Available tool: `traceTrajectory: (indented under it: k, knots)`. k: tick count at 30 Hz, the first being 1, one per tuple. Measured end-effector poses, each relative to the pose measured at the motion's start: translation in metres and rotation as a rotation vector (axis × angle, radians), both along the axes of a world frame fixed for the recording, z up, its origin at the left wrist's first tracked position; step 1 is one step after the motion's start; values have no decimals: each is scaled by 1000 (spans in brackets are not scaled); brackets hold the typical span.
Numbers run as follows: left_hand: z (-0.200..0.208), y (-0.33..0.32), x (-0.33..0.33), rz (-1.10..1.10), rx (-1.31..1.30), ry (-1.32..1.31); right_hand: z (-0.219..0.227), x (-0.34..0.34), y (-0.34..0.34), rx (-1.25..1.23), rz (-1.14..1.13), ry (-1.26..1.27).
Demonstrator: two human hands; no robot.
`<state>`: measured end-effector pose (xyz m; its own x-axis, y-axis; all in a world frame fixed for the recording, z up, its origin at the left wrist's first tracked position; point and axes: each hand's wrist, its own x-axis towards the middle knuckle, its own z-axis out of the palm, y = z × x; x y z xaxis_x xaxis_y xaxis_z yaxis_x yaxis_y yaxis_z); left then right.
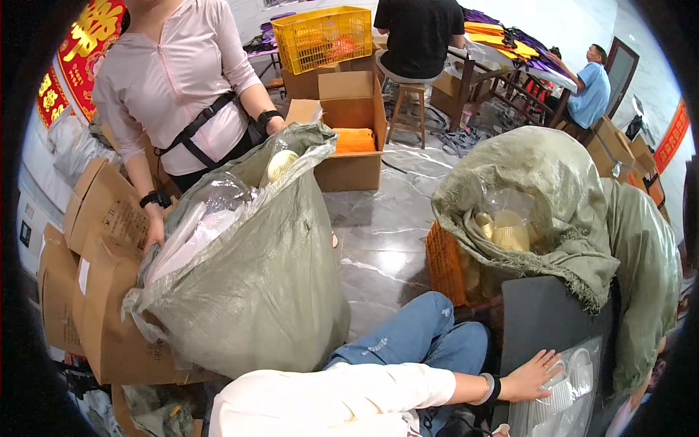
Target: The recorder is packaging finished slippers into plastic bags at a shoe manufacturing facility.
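A white-sleeved arm enters from the lower edge at about 7 o'clock and stretches across the frame toward 4 o'clock, a dark band at the wrist. Its hand [534, 376] lies palm down, fingers spread and extended flat, thumb angled toward 5 o'clock, its grip closed on nothing. A bent knee in blue denim rises just above the forearm. The other hand is out of view.

Item under the hand: a clear plastic bag [564, 397] of white ribbed cup-like pieces, their exact kind hard to tell.
Pose: lying flat, its contents stacked in short rows.
Place: on a dark grey board [542, 320] at the lower right, just below a green woven sack.
Contact: the right hand [530, 376] rests open on its left edge, fingers spread.
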<state>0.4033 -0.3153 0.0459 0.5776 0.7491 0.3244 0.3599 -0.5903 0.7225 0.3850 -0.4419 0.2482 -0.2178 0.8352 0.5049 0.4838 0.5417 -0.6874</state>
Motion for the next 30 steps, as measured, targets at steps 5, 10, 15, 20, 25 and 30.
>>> traceTrajectory:
  k: [5,10,15,20,25,30]
  knots:
    - [11,-1,-6,-26,-36,-10,-4,0,3,32,-16,11]
    - [5,-1,-5,-18,-5,11,-10,-6,11,68,-3,34]
    - [0,-1,0,-36,-32,-3,-17,-11,19,117,-3,67]
    - [15,-3,-8,-40,-38,-19,-19,-21,27,173,-13,113]
    - [20,-2,-19,83,44,-203,-18,-36,38,243,-14,170]
    - [25,-30,-112,223,-22,-747,-16,-52,60,312,0,242]
